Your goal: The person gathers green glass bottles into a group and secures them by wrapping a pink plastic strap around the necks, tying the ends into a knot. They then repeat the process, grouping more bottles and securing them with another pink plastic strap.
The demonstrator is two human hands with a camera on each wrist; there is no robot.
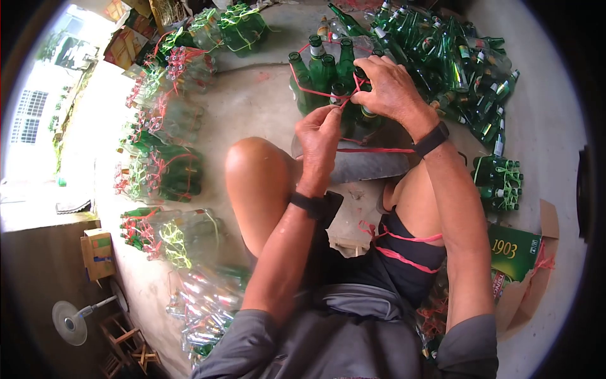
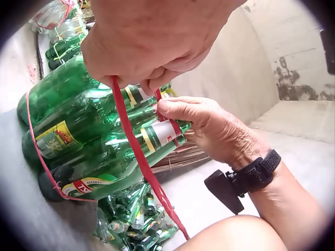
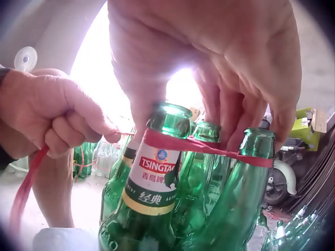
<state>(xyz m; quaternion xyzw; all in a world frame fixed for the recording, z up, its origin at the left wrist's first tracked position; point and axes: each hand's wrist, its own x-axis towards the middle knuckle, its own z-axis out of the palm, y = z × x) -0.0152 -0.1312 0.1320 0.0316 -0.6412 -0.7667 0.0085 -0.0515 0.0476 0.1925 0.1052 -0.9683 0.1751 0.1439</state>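
A bundle of green beer bottles (image 1: 323,72) stands upright in front of the person's knees. Red plastic twine (image 3: 209,149) circles their necks, and a pink-red band (image 2: 43,162) runs round the lower bodies. With curled fingers, the left hand (image 1: 320,136) pinches a length of twine close to the necks; its loose end trails down in the left wrist view. Over the bundle's right side, the right hand (image 1: 394,88) grips the necks, thumb and fingers spread round them. In front of that hand is a bottle with a white Tsingtao label (image 3: 153,175).
Loose green bottles (image 1: 451,57) lie heaped at the back right. Tied bottle bundles (image 1: 170,170) line the left side, and another bundle (image 1: 499,183) stands at right. A cardboard box (image 1: 530,278) sits near the right elbow; a fan (image 1: 69,322) is at lower left.
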